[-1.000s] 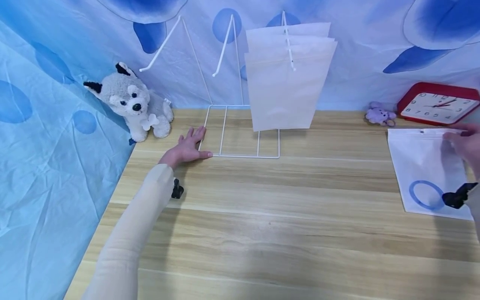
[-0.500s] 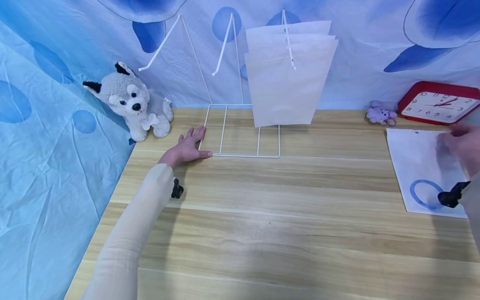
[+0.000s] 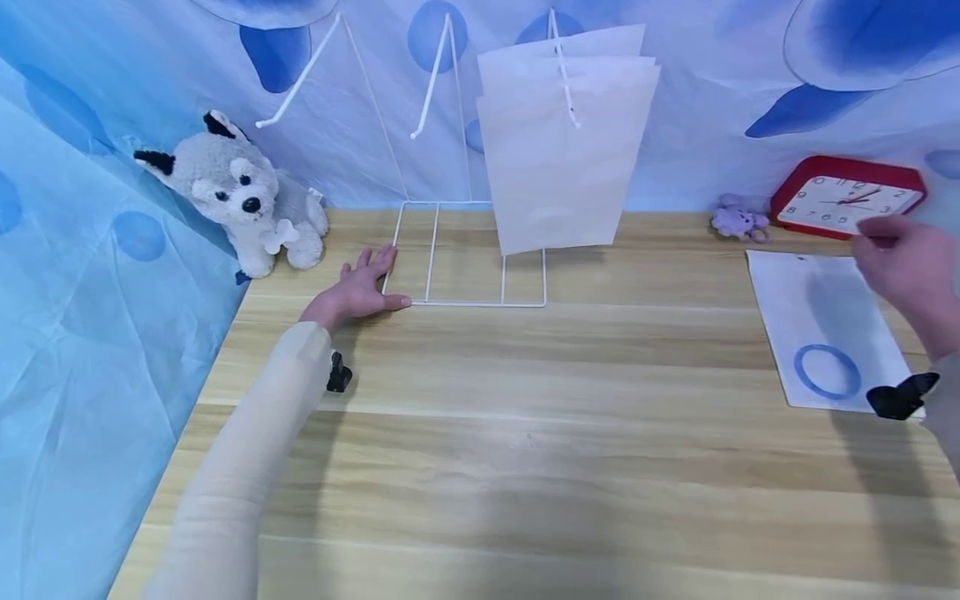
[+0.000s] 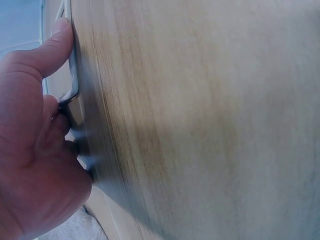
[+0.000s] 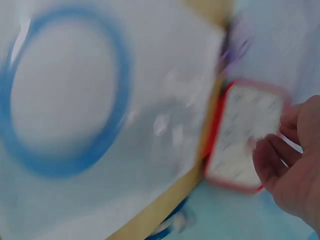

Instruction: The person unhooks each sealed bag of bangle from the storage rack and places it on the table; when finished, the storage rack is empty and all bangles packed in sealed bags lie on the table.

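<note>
My left hand rests on the left side of a white wire display rack. In the left wrist view its thumb lies along the base wire, near the corner. White flat bags hang from the rack's right hook; the other two hooks hold nothing. At the right lies a white bag with a blue ring on its face and a small hole near its top edge. Over its upper right side hovers my right hand, fingers loosely bent, nothing visible between them in the right wrist view.
A red-framed clock stands at the back right, close behind my right hand. Beside it sits a small purple plush toy. A grey and white plush dog sits left of the rack. Blue patterned cloth hangs behind the wooden table.
My right hand has come off the white bag's top edge and risen in front of the clock; the bag lies flat. The head view has shifted slightly. My left hand has stayed on the rack.
</note>
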`<state>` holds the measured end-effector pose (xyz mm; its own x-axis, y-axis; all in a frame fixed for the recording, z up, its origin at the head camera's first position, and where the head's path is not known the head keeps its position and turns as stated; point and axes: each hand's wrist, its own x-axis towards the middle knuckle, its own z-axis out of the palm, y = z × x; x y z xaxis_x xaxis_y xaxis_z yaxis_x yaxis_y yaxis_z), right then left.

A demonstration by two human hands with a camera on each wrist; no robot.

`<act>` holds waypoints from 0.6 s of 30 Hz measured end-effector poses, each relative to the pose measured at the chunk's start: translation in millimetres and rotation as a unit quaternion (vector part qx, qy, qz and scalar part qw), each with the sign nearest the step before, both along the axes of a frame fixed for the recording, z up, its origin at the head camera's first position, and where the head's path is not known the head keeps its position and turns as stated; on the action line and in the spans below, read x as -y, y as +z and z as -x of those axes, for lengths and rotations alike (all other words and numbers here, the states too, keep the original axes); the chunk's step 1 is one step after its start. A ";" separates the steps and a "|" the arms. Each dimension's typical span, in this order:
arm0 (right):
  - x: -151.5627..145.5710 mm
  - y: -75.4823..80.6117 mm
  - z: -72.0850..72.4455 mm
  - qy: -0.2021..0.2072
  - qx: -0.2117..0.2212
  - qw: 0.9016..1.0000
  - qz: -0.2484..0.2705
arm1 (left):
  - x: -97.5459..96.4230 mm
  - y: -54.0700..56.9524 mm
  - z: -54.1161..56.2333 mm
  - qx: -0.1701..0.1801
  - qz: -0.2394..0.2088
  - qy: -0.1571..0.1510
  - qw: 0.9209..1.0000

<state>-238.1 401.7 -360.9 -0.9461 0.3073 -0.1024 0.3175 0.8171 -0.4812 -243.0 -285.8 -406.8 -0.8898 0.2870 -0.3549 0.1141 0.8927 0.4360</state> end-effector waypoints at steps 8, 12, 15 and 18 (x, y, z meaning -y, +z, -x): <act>73.5 52.7 -4.9 0.176 -0.092 0.978 0.068 | 2.4 3.9 4.1 0.003 0.004 -0.014 1.000; 113.0 75.9 -6.7 0.232 -0.121 0.952 0.162 | 2.0 5.9 5.5 0.001 0.000 -0.015 1.000; 141.0 87.5 -6.0 0.271 -0.153 0.925 0.219 | 1.5 5.9 4.3 0.002 0.002 -0.015 1.000; 162.9 96.6 -3.3 0.293 -0.178 0.903 0.259 | -0.4 3.8 1.8 0.004 0.002 -0.018 1.000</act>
<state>-234.8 238.7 -264.3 -0.9317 -0.2586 0.2549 -0.3474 0.4298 -0.8335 -244.8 -285.4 -403.0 -0.8759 0.3175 -0.3634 0.1428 0.8898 0.4335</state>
